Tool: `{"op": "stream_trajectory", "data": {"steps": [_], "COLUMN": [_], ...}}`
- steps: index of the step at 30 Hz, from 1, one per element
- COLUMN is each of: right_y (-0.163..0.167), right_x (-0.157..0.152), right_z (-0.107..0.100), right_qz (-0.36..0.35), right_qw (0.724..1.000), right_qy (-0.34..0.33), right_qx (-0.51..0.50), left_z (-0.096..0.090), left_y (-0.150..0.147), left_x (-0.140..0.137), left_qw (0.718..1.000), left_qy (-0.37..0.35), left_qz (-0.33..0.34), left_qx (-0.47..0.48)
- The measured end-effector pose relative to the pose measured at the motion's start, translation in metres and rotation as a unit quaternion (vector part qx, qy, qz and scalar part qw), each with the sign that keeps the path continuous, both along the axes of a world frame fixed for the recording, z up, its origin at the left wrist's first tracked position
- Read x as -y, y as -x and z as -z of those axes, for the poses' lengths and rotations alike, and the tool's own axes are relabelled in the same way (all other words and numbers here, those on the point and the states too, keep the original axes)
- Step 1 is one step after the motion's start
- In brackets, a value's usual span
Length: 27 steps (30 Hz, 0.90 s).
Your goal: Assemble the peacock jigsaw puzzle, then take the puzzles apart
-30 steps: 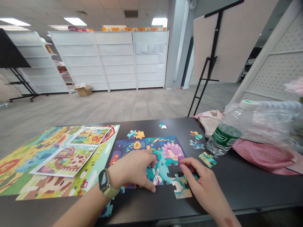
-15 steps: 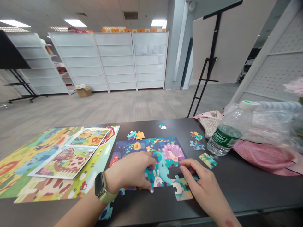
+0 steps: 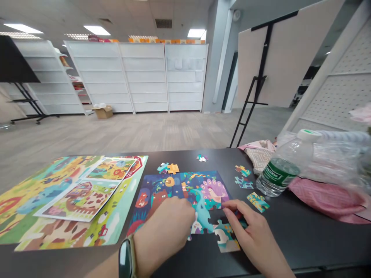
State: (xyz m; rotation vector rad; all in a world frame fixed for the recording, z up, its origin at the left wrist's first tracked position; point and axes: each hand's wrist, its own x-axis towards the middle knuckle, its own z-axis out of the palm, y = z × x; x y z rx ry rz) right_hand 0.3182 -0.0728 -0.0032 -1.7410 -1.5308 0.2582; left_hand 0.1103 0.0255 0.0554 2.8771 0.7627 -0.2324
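A partly joined jigsaw puzzle [image 3: 207, 191] with a purple peacock, a bear and a rabbit lies on the dark table. My left hand [image 3: 171, 220], a watch on its wrist, is over the lower middle of the puzzle with its back to me; its fingers are hidden. At the puzzle's right edge, my right hand [image 3: 249, 224] has thumb and forefinger pinched on a puzzle piece [image 3: 224, 200], mostly covered by the fingers. Just below this, a joined section of pieces [image 3: 227, 239] with a white crescent shape sits against the puzzle's lower right corner, partly under the right hand.
Loose pieces lie behind the puzzle [image 3: 168, 168] and to its right [image 3: 257, 202]. A water bottle [image 3: 279, 173] stands at the right beside a pink cloth bag [image 3: 324, 197]. On the left are picture sheets [image 3: 113, 227] with a smaller printed card [image 3: 95, 200] on top.
My left hand has turned over, hiding its thumb and fingers, and uncovered the bear part of the puzzle. My right hand stays pinched at the right edge. The view has shifted slightly.
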Motion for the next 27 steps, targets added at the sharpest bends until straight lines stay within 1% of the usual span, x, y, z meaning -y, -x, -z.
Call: {"op": "stream_trajectory", "data": {"steps": [3, 7, 9, 11, 12, 14, 16, 17, 18, 20, 22, 25, 27], "right_y": [0.000, -0.001, -0.003, -0.006, -0.008, -0.010, -0.012, -0.013, -0.014, -0.017, -0.023, -0.032, -0.037], "right_x": [-0.001, 0.001, 0.000, -0.010, -0.020, -0.051, -0.094, -0.118, -0.141, -0.180, -0.206, -0.221, -0.223], "right_z": [0.001, 0.000, -0.007, -0.022, -0.031, -0.049, -0.062, -0.064, -0.064, -0.057, -0.046, -0.033, -0.030], "right_qz": [0.001, 0.014, 0.034, 0.052, 0.055, 0.042, 0.010, 0.008, 0.007, 0.015, 0.015, 0.013, 0.014], "right_qw": [1.000, 1.000, 0.999, 0.999, 0.998, 0.998, 0.995, 0.991, 0.986, 0.981, 0.974, 0.963, 0.962], "right_qy": [0.003, 0.004, 0.000, 0.000, 0.003, 0.018, 0.047, 0.071, 0.103, 0.131, 0.168, 0.229, 0.246], "right_qx": [0.004, 0.012, 0.013, 0.015, 0.021, 0.044, 0.086, 0.110, 0.132, 0.145, 0.151, 0.140, 0.121], "left_z": [0.004, 0.001, -0.004, -0.008, -0.008, -0.006, 0.001, 0.006, 0.011, 0.020, 0.027, 0.033, 0.036], "left_y": [-0.004, -0.009, -0.010, -0.007, -0.005, 0.000, 0.003, 0.004, 0.004, 0.003, 0.002, 0.001, 0.001], "left_x": [0.014, 0.021, 0.017, 0.008, 0.002, -0.014, -0.032, -0.039, -0.046, -0.057, -0.063, -0.069, -0.072], "left_qw": [0.999, 0.999, 0.999, 1.000, 0.999, 0.998, 0.991, 0.987, 0.983, 0.976, 0.970, 0.962, 0.960], "left_qy": [-0.001, 0.001, 0.001, 0.003, 0.012, 0.051, 0.107, 0.129, 0.143, 0.169, 0.196, 0.226, 0.230], "left_qz": [-0.034, -0.040, -0.026, -0.013, -0.013, -0.022, -0.030, -0.030, -0.029, -0.024, -0.014, 0.005, 0.014], "left_qx": [-0.021, 0.020, 0.031, 0.028, 0.027, 0.043, 0.077, 0.097, 0.115, 0.134, 0.142, 0.153, 0.157]}}
